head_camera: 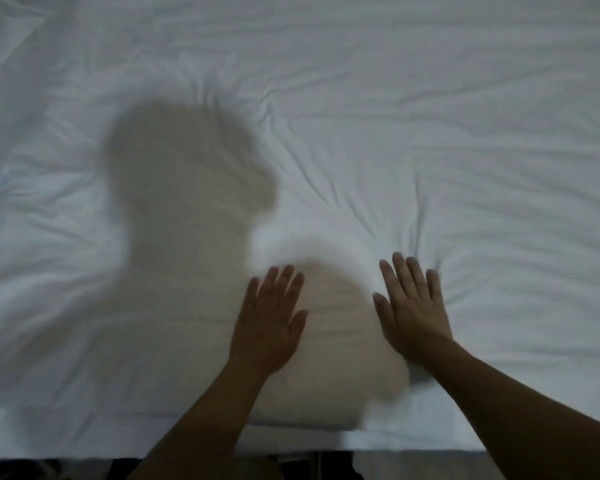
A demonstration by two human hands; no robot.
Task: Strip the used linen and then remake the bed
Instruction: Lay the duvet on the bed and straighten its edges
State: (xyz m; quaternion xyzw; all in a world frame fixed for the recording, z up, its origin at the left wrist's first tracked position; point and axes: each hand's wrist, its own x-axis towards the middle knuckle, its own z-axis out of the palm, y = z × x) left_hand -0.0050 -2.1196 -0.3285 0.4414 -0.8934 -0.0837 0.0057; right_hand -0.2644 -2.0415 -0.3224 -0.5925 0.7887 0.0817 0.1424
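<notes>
Both forearms reach over the bed's near edge [430,445]; left hand [269,327] and right hand [413,310], fingers straight and spread, press flat on the wrinkled white sheet [465,133]. Remaking looks underway, with smoothing unfinished; no pillows or cover show.

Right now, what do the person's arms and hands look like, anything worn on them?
Both forearms are bare as far as the frame shows: no sleeves, gloves or watch in view. The left hand and the right hand show no rings that I can make out, though the picture is blurred. The left arm lies partly in shadow.
</notes>
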